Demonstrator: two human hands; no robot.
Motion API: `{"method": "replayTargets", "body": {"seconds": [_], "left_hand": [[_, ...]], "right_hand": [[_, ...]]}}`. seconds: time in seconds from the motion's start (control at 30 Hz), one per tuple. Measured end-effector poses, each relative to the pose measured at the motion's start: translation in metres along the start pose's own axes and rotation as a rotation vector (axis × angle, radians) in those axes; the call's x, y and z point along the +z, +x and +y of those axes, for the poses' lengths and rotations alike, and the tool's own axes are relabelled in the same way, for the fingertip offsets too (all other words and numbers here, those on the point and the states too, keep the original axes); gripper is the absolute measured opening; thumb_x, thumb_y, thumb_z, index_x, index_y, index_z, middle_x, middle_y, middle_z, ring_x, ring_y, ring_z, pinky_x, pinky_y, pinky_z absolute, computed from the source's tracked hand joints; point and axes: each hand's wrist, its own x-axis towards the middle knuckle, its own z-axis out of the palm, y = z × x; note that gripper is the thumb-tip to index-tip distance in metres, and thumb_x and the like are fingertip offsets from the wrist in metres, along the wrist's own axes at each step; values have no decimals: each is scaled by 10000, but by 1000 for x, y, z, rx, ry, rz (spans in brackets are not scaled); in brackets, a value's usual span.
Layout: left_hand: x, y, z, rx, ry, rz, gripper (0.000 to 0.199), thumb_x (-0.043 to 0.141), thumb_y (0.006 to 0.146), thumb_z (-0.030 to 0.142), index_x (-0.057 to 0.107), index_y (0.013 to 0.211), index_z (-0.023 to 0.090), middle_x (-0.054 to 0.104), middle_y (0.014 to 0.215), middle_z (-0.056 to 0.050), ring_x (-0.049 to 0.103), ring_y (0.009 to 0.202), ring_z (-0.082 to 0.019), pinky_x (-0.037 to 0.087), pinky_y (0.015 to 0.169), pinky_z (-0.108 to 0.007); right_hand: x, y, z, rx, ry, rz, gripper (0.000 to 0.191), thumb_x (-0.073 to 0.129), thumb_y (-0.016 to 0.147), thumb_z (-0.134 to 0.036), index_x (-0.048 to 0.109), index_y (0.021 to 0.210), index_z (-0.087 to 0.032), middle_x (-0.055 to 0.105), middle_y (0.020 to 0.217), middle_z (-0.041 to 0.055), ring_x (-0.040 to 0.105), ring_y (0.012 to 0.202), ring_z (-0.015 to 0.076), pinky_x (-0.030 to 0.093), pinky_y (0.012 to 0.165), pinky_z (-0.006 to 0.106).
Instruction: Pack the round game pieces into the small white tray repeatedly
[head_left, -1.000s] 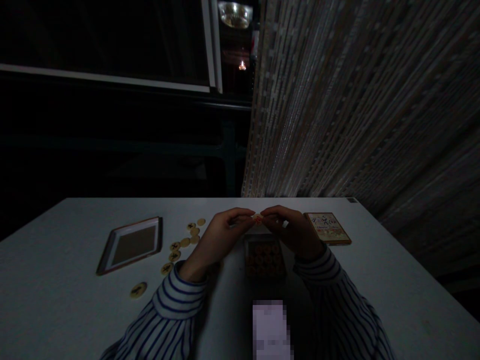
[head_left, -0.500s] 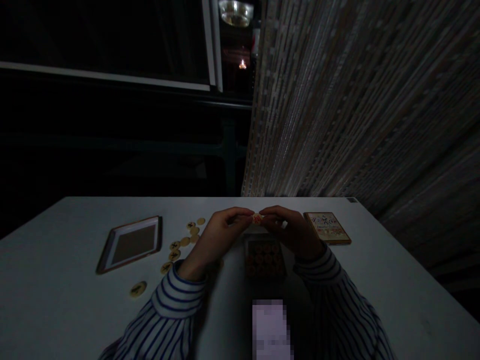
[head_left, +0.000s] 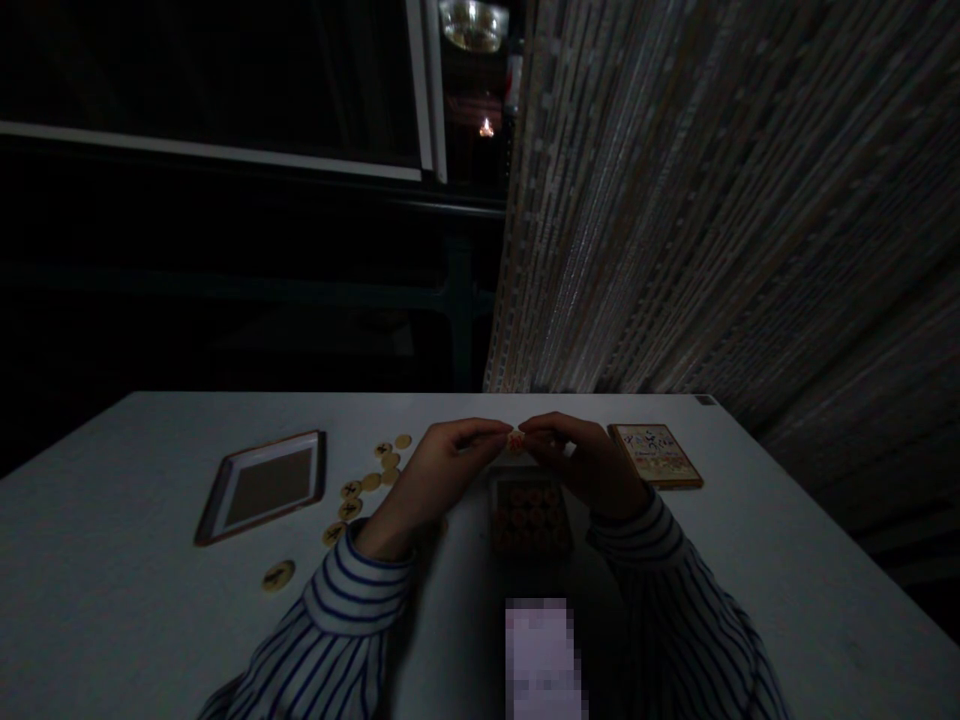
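Observation:
Between the fingertips of both hands is a small round Chinese chess piece (head_left: 516, 442) with a red character. My left hand (head_left: 457, 460) pinches it from the left, and my right hand (head_left: 577, 455) from the right. Both are raised just beyond an open box (head_left: 494, 520), where rows of red-marked pieces (head_left: 534, 515) lie in shadow. Left of my left wrist, several pale wooden pieces (head_left: 351, 509) are scattered on the table, some with dark characters. One dark-marked piece (head_left: 278, 576) lies apart, nearer me. My left forearm hides part of this group.
On the white table (head_left: 120, 560), an open shallow box lid (head_left: 321, 470) lies at the left. A flat printed box (head_left: 656, 456) rests at the right. A blurred-out pale rectangle (head_left: 545, 660) is at the near edge. A string curtain (head_left: 637, 200) hangs behind the table.
Both hands stay nearly in place with the chess piece between them. The piece looks slightly turned, showing its red face a little differently. Nothing on the table has moved.

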Motion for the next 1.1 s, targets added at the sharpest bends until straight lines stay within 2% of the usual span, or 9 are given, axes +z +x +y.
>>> {"method": "replayTargets", "body": {"seconds": [0.23, 0.47, 0.67, 0.83, 1.1], "left_hand": [[1, 0, 3, -9, -5, 5, 220, 560, 738, 326, 646, 863, 167, 679, 858, -30, 612, 815, -161, 479, 745, -266], [2, 0, 2, -41, -34, -30, 318, 621, 676, 328, 606, 932, 141, 674, 869, -50, 616, 809, -165, 483, 743, -279], [2, 0, 2, -98, -58, -5, 302, 595, 705, 324, 582, 946, 141, 678, 844, -43, 617, 802, -155, 476, 738, -267], [1, -1, 2, -50, -21, -39, 255, 577, 723, 328, 610, 895, 143, 669, 885, -49, 607, 825, -151, 468, 750, -256], [4, -1, 4, -47, 57, -29, 266, 599, 694, 357, 617, 859, 149, 670, 795, -31, 607, 746, -143, 479, 686, -247]], "right_hand": [[0, 0, 0, -3, -21, 12, 181, 513, 792, -279, 594, 911, -169, 652, 759, 23, 557, 633, 98, 420, 568, 205], [1, 0, 1, -7, -31, 37, 175, 523, 787, -275, 597, 903, -167, 648, 763, 15, 551, 637, 88, 422, 569, 191], [1, -1, 3, -44, -47, 22, 199, 522, 784, -271, 592, 941, -170, 645, 760, 18, 549, 632, 92, 429, 578, 202], [2, 0, 2, -37, -36, 1, 222, 534, 774, -309, 591, 928, -159, 646, 752, 20, 554, 637, 93, 427, 572, 200], [2, 0, 1, -20, -8, -33, 223, 486, 804, -349, 593, 892, -174, 649, 760, 19, 575, 657, 105, 429, 581, 211]]}}
